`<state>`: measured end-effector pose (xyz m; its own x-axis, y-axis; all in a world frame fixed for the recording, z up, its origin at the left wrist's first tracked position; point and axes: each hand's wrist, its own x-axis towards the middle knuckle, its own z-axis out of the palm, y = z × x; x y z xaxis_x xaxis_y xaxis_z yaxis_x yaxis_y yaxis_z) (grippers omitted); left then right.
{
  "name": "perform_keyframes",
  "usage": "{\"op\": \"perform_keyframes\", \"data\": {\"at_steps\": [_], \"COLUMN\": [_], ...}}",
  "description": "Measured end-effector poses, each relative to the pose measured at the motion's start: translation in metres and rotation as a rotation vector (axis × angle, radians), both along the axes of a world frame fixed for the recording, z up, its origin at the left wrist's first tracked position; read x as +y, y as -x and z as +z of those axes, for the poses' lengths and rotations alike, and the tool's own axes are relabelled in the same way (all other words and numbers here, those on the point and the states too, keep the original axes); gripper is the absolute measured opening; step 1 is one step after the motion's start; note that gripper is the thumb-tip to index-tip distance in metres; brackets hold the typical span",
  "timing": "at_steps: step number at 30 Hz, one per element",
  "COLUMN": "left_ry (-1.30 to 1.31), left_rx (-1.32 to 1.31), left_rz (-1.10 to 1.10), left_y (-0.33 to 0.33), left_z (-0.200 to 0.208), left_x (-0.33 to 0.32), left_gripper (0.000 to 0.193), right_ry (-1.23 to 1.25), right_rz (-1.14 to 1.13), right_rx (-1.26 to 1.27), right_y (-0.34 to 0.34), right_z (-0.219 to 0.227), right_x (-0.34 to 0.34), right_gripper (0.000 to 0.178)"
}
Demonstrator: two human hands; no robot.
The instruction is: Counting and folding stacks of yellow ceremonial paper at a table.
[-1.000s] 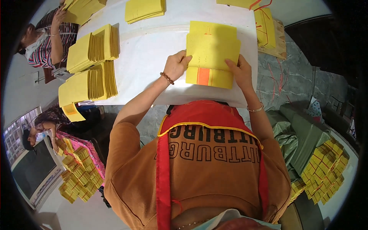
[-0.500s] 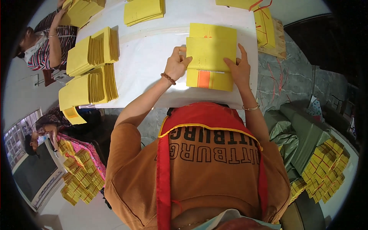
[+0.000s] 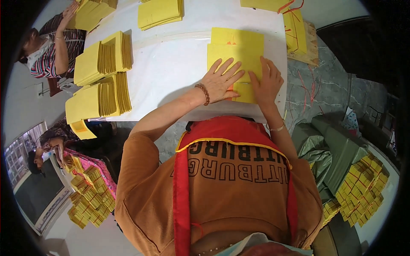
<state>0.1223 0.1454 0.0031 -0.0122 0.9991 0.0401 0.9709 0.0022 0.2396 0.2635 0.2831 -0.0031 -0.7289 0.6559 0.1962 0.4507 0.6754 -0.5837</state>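
Observation:
A folded yellow paper sheet lies on the white table in front of me, its flaps overlapping in layers. My left hand is spread flat over its lower left part, covering most of an orange patch. At the right edge of the paper, my right hand rests with fingers stretched upward and the thumb apart, touching the sheet. Neither hand grips anything.
Stacks of folded yellow paper stand at the table's left side, and another pile lies farther back. Tied yellow bundles sit beyond the right edge. Two people are on the left; one has a hand by a far-left stack.
My left hand has gone from holding the paper's left edge to lying flat on top. My right fingers have let go of the right edge and straightened. The paper has barely shifted.

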Motion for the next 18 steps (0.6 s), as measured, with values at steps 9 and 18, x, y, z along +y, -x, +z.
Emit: {"op": "perform_keyframes", "data": {"at_steps": [9,18], "left_ry": [-0.086,-0.019], "left_rx": [0.044,-0.092], "left_rz": [-0.027,0.09], "left_y": [0.009,0.017], "left_z": [0.002,0.025], "left_x": [0.006,0.032], "left_gripper": [0.05,0.05], "right_ry": [-0.152,0.599], "right_rz": [0.365,0.153], "right_rx": [-0.317,0.254], "right_y": [-0.028,-0.02], "right_z": [0.004,0.021], "right_x": [-0.022,0.004], "right_gripper": [0.063,0.054]}}
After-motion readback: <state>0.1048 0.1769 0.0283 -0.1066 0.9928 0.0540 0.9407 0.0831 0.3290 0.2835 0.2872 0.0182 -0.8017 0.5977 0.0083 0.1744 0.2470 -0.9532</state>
